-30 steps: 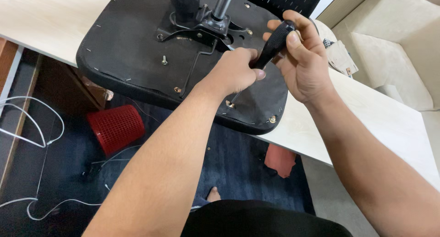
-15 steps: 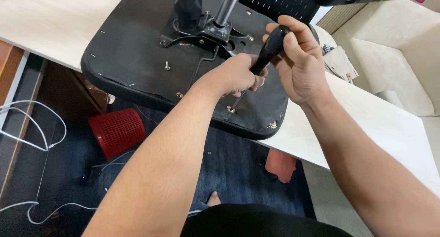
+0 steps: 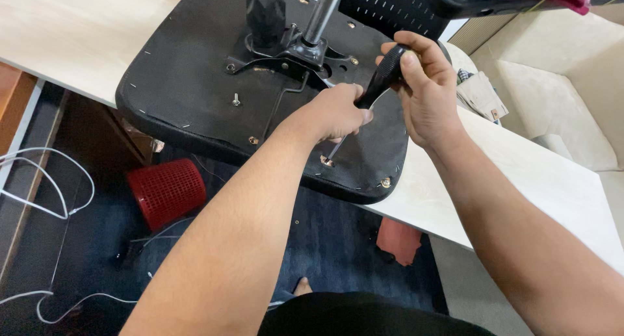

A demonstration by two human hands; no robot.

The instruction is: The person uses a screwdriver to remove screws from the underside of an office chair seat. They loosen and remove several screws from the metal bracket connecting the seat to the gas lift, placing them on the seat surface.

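An upturned black chair seat (image 3: 188,69) lies on a pale wooden table (image 3: 71,30), its metal mounting plate (image 3: 292,53) and grey post (image 3: 323,11) facing up. My right hand (image 3: 426,89) grips the black handle of a screwdriver (image 3: 383,76). My left hand (image 3: 335,112) pinches the screwdriver's shaft lower down. The tip rests on a screw (image 3: 326,160) near the seat's front edge. Other screws (image 3: 386,181) and a loose bolt (image 3: 235,101) show on the underside.
A red mesh bin (image 3: 166,190) stands on the dark floor under the table. White cables (image 3: 39,193) lie at the left. A reddish cloth (image 3: 398,238) lies on the floor. A cream sofa (image 3: 559,95) and paper packets (image 3: 481,95) are at the right.
Both hands and the screwdriver stay on the same screw; my right hand has turned slightly on the handle. The view has shifted a little, showing more at the top.
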